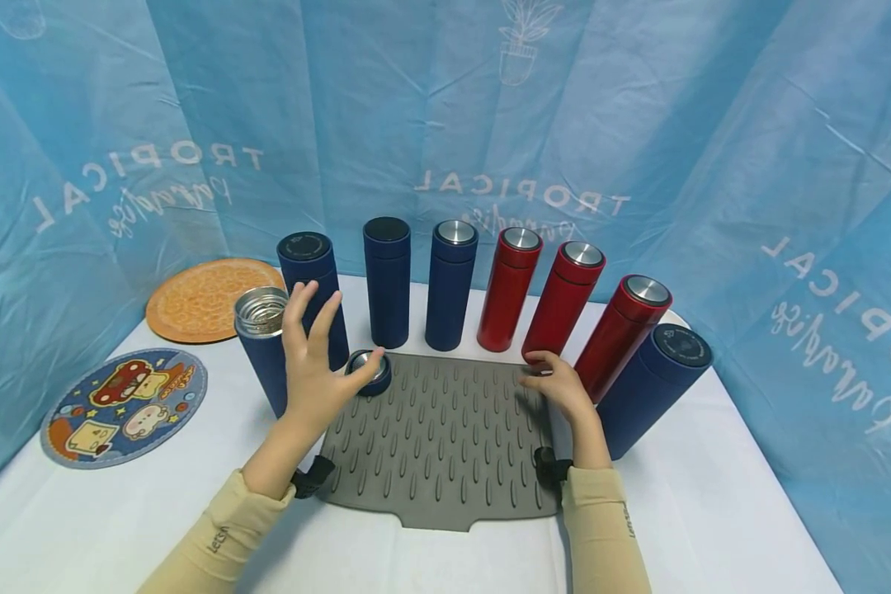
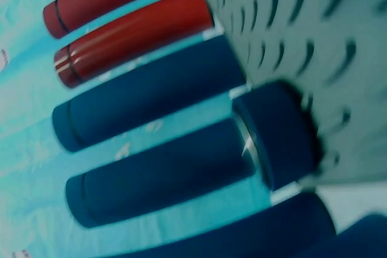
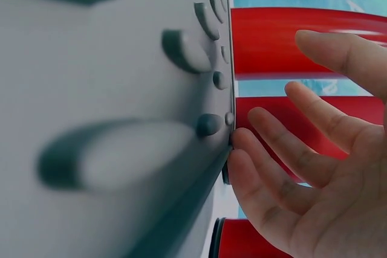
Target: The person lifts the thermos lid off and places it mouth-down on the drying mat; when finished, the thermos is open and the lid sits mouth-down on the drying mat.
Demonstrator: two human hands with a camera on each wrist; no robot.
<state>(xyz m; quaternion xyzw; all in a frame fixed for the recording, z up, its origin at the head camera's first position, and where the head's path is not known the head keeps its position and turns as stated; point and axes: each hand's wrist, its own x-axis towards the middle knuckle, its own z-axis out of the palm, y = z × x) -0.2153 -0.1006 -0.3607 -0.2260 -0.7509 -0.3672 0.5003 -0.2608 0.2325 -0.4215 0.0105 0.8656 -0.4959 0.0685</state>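
Observation:
My left hand (image 1: 313,381) is raised with fingers spread and nothing in its grasp, between an uncapped blue thermos (image 1: 266,363) and a blue thermos lid (image 1: 370,375). The lid lies at the back left corner of a grey ribbed mat (image 1: 445,445); the left wrist view shows the lid (image 2: 275,137) close up. In that view the hand itself is out of sight. My right hand (image 1: 564,389), over the mat's back right corner, holds nothing. In the right wrist view, its loosely bent fingers (image 3: 314,119) overlap a red thermos (image 3: 272,119).
Capped blue thermoses (image 1: 388,285) and red thermoses (image 1: 509,293) stand in an arc behind the mat. Another blue one (image 1: 649,392) is at the right. Two round mats, one orange (image 1: 208,297) and one with cartoons (image 1: 126,408), lie at left. A blue curtain (image 1: 445,107) encloses the white table.

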